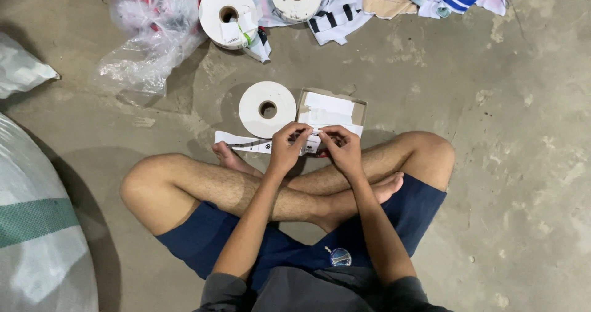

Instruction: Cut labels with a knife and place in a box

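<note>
Head view: left hand (288, 144) and right hand (342, 147) both pinch the long white printed label strip (246, 142) above the crossed legs; fingers clenched on it. The strip trails left, its tail on the concrete floor (492, 164), just before the white tape roll (267, 109) and the open cardboard box (332, 110). Risk: uneven pull could tear or crease the strip; the trailing end may pick up floor dust.

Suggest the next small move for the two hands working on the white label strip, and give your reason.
Probably separate the end label and drop it into the shallow cardboard box: left hand and right hand both pinch the white label strip just before it.
</note>
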